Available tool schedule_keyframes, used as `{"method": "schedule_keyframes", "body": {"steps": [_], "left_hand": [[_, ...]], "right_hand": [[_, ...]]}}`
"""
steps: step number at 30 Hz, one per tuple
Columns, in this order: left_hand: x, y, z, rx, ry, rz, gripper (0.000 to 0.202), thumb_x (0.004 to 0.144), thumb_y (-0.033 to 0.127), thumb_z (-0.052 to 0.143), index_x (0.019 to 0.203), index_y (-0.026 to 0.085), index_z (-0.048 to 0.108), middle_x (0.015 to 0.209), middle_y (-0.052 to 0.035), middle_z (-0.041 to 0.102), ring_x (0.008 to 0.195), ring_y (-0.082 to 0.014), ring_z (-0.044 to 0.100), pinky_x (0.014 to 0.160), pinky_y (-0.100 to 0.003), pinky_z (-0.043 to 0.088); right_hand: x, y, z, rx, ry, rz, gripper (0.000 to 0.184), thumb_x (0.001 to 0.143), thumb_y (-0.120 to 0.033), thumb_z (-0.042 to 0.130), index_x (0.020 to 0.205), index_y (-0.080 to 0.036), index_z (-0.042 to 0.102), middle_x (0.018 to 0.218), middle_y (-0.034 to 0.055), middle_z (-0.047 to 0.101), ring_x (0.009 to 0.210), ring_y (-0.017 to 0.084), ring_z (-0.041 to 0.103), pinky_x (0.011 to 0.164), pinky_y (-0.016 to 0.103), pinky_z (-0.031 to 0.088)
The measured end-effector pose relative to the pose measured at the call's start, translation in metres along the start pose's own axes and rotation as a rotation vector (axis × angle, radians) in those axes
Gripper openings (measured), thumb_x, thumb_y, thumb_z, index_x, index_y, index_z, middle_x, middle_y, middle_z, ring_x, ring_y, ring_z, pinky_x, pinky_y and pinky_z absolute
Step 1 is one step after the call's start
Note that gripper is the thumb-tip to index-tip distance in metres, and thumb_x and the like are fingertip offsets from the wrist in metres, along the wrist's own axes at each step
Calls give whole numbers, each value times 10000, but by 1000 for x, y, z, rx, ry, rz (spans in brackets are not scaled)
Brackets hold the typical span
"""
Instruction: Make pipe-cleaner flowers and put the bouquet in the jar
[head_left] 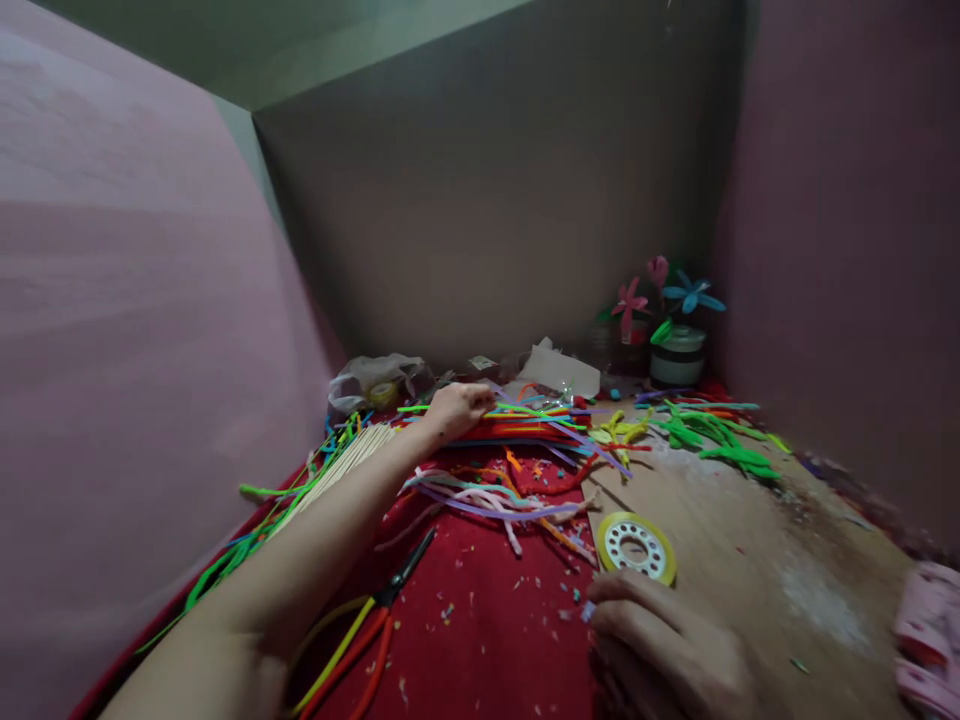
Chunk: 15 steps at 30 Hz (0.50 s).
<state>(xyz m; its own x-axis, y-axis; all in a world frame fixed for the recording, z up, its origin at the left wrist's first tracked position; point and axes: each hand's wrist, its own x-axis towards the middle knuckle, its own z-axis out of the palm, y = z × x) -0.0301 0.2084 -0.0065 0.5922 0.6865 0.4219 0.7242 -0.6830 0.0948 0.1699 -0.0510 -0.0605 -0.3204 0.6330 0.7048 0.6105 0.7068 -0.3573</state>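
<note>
My left hand point(459, 410) reaches forward over a pile of coloured pipe cleaners point(525, 432). Its fingers are bent together at the pile, around what looks like a thin lilac pipe cleaner. My right hand point(667, 640) is low on the right, fingers curled, just below a roll of yellow tape point(636, 548). A small lilac bit shows at its fingertips; the palm side is hidden. Pink, lilac and orange pipe cleaners point(487, 497) lie loose on the red cloth point(480, 620). Scissors point(386, 595) with red and yellow handles rest beside my left forearm, blades pointing away.
Thin wooden sticks point(337, 475) and green pipe cleaners point(225, 565) line the left side. Green leaf shapes point(720, 440) and a yellow piece point(622, 430) lie right. Behind stand a flower pot point(677, 357) and a plastic bag point(375, 380). A pink object point(930, 640) sits far right.
</note>
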Motion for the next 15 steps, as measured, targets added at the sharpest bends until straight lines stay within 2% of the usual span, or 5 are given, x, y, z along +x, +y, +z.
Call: {"method": "schedule_keyframes", "body": {"steps": [4, 7, 10, 15], "left_hand": [[-13, 7, 0, 95, -73, 50, 186, 781, 318, 503, 730, 238, 663, 774, -6, 674, 689, -141, 594, 569, -212, 360], [-20, 15, -5, 139, -53, 38, 211, 817, 301, 452, 790, 236, 652, 863, -15, 678, 744, -144, 600, 605, -217, 372], [-29, 22, -9, 164, -7, 8, 224, 847, 300, 416, 832, 218, 624, 843, -30, 681, 735, -151, 606, 616, -225, 376], [-48, 24, -2, 154, -1, 20, 235, 873, 319, 383, 865, 215, 594, 749, -20, 664, 662, -136, 597, 597, -214, 374]], "right_hand": [[-2, 0, 0, 9, 4, -15, 238, 894, -173, 389, 816, -160, 613, 743, 72, 621, 684, 117, 615, 619, 178, 505], [-6, 0, 2, 29, -8, -25, 233, 883, -144, 387, 818, -150, 611, 746, 82, 617, 681, 125, 608, 618, 201, 507], [-4, -5, 0, 66, 7, 6, 252, 871, -109, 364, 819, -141, 608, 756, 93, 616, 694, 133, 606, 627, 223, 511], [20, -21, -30, 235, 13, 43, 198, 855, -120, 409, 793, -152, 594, 783, 85, 629, 693, 127, 608, 613, 214, 516]]}}
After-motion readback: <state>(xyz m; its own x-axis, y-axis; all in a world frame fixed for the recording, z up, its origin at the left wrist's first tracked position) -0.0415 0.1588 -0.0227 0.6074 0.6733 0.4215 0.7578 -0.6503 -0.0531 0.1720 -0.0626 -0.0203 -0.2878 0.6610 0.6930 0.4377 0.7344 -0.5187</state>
